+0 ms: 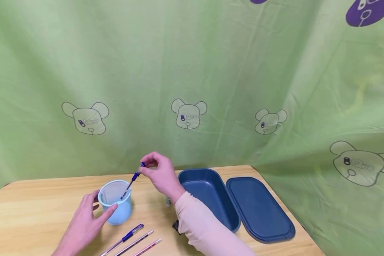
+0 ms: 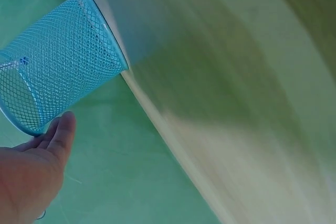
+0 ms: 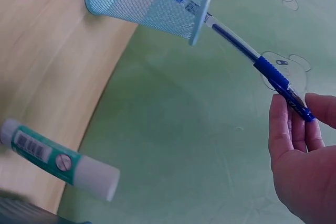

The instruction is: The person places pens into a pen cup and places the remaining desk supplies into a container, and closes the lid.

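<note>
A light-blue mesh pen cup [image 1: 120, 213] stands upright on the wooden table. My left hand [image 1: 86, 220] holds it at the rim, thumb at the front and fingers around the left side. Between thumb and fingertips, my right hand [image 1: 163, 174] pinches a blue ballpoint pen [image 3: 247, 51] by its blue capped end. The pen slants down, its clear barrel reaching past the rim into the cup's mouth. In the left wrist view, the fingers of the left hand [image 2: 37, 166] lie against the rim of the cup [image 2: 68, 51].
Another blue pen [image 1: 128, 236], a dark pencil [image 1: 136, 242] and a pink pencil [image 1: 148, 246] lie at the front. A glue stick [image 3: 58, 158] is near my right forearm. A dark-blue box [image 1: 225, 199] and its lid [image 1: 259, 209] lie right, before a green curtain [image 1: 192, 71].
</note>
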Tool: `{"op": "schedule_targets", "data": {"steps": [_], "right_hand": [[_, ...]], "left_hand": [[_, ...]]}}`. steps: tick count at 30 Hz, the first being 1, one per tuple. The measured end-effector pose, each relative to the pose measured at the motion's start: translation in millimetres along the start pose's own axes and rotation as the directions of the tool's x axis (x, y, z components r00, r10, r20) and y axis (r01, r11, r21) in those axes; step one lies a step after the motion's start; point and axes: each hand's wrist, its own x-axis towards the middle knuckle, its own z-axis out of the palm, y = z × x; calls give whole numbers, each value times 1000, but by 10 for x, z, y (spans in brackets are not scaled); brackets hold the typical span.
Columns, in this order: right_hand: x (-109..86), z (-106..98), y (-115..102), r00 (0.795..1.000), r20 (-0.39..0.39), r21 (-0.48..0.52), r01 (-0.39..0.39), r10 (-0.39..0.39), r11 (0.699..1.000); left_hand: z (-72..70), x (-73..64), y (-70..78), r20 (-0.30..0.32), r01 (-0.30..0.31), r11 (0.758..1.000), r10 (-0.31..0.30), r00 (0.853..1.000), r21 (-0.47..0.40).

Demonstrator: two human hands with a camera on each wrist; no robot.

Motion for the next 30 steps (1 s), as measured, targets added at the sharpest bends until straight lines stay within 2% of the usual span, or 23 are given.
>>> {"op": "schedule_targets", "data": {"steps": [6, 15, 23, 30], "right_hand": [[12, 92, 51, 999, 15, -16, -44, 44, 999], [8, 216, 155, 997, 44, -38, -56, 57, 998], [22, 261, 212, 993, 77, -68, -82, 87, 994], [24, 297, 251, 987, 110, -78, -106, 114, 991]], "left_hand": [[1, -1, -5, 4, 1, 999, -1, 1000, -51], [14, -8, -2, 9, 13, 990, -12, 1000, -143], [3, -6, -9, 3, 8, 986, -7, 1000, -164], [-12, -1, 1, 25, 28, 982, -24, 999, -186]]}}
